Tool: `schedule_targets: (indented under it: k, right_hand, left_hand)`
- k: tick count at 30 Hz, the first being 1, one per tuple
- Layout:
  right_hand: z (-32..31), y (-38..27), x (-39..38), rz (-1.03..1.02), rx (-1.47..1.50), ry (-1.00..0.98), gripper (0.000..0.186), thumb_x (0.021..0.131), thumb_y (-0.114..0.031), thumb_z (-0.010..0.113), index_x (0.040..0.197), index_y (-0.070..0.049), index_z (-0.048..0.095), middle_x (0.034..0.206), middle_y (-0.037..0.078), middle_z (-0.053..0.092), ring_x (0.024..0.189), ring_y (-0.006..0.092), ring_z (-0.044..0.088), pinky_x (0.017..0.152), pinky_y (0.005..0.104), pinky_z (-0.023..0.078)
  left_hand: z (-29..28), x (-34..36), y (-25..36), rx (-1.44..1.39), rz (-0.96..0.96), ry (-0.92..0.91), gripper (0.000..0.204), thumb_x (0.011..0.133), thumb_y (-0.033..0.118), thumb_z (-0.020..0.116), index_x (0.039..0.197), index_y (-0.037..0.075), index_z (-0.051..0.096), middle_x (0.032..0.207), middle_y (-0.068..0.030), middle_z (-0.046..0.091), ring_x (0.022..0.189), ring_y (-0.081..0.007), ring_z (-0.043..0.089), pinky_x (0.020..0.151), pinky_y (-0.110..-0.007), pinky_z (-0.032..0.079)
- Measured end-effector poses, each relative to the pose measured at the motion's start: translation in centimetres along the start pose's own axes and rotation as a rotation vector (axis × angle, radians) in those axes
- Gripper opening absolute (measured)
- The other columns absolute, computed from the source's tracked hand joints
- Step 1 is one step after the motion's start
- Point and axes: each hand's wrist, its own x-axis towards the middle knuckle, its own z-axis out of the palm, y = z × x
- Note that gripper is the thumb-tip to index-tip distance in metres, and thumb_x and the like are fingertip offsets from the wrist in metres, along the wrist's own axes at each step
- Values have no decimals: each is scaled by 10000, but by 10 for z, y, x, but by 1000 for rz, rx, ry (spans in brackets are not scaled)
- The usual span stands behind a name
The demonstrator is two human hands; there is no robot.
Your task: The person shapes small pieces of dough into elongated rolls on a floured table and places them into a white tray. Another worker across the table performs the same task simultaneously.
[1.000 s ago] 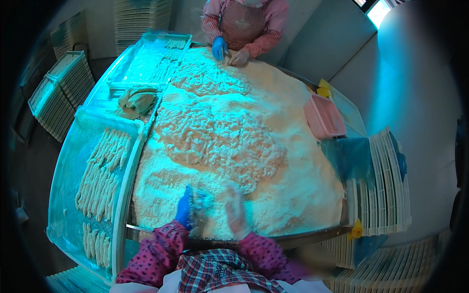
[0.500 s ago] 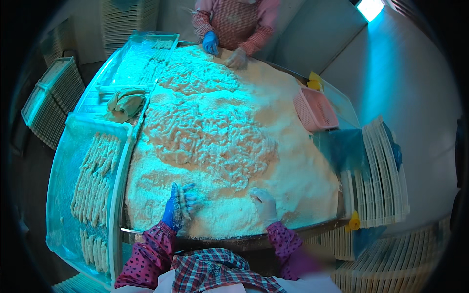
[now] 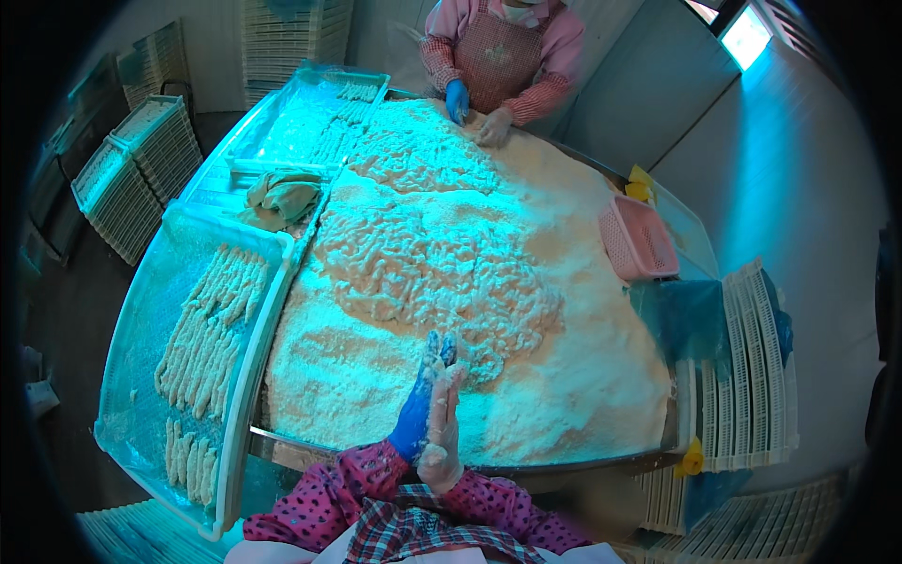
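Note:
My left hand, in a blue glove, and my right hand, in a pale powder-dusted glove, meet palm to palm with their fingers pointing away from me. A bit of whitish stuff shows between the fingertips; what the palms hold is mostly hidden. Both hands are above the near edge of a wide table layer of white crumb-like powder. Beyond them lies a heap of powder-coated, finger-like strips. To the left, a tray lined with blue film holds rows of coated strips.
Across the table a co-worker reaches into the powder. A crumpled cloth lies by the left trays. At right sit a pink basket, a blue plastic sheet and stacked white trays. More trays stand at far left.
My hands were apart, low over the powder, the left one holding something pale. They have come together, palm against palm. The view has shifted, moving the table rightward in the picture.

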Motion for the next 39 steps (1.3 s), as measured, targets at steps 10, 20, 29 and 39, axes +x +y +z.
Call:
schedule_targets:
  k: [10, 20, 29, 39]
  right_hand:
    - [0, 11, -24, 103, 78, 44, 774, 912, -581, 256, 1466, -103, 4, 1487, 244, 46, 1367, 429, 82, 1079, 515, 156]
    - [3, -6, -6, -80, 124, 36, 753, 929, -529, 303, 1459, -80, 14, 1499, 206, 35, 1374, 362, 118, 1072, 451, 205]
    - [-22, 75, -41, 514, 138, 61, 613, 960, -324, 394, 1424, 3, 162, 1475, 189, 177, 1364, 273, 187, 1095, 366, 170]
    - [-115, 157, -59, 1021, -239, 221, 328, 872, -246, 589, 1070, -6, 486, 970, 71, 528, 852, 168, 505, 743, 311, 442]
  left_hand:
    - [-6, -19, -6, -490, -40, -83, 597, 973, 299, 375, 1448, 37, 125, 1493, -107, 176, 1369, -235, 187, 1102, -331, 174]
    - [-5, 11, 43, -136, 274, -145, 638, 963, 403, 316, 1448, 35, 124, 1513, -116, 124, 1400, -228, 89, 1125, -357, 65]
    - [-117, -51, 29, -1074, -110, 405, 641, 946, 465, 355, 1381, -1, 296, 1434, -115, 327, 1306, -256, 317, 1069, -352, 262]
    - [-408, -329, 90, -106, -447, 932, 697, 917, 581, 321, 1315, 19, 430, 1266, -135, 527, 1143, -237, 504, 1022, -385, 347]
